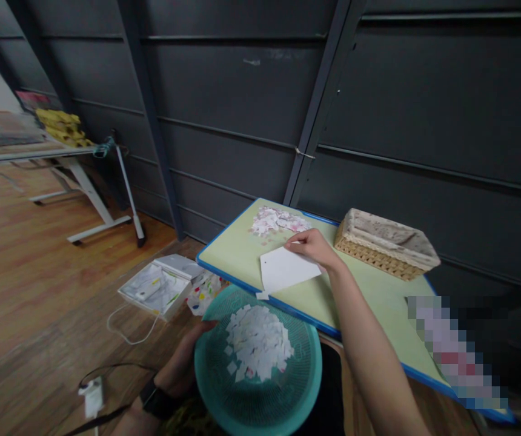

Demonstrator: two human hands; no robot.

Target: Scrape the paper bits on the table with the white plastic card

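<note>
A round teal plastic colander stands below the table's front edge, holding a heap of small white paper pieces. My left hand, with a dark watch on its wrist, grips the colander's left side; its thumb lies on the rim and the other fingers are mostly hidden. Above the table, my right hand pinches the top edge of a white sheet of paper with a small dark hole near one corner. One small white scrap lies at the blue table edge. Beyond the sheet is a pile of printed paper scraps.
A cloth-lined woven basket sits at the back of the pale green table. Its right end bears a blurred-out item. On the floor at left are an open white box and a power strip. A dark panelled wall stands behind.
</note>
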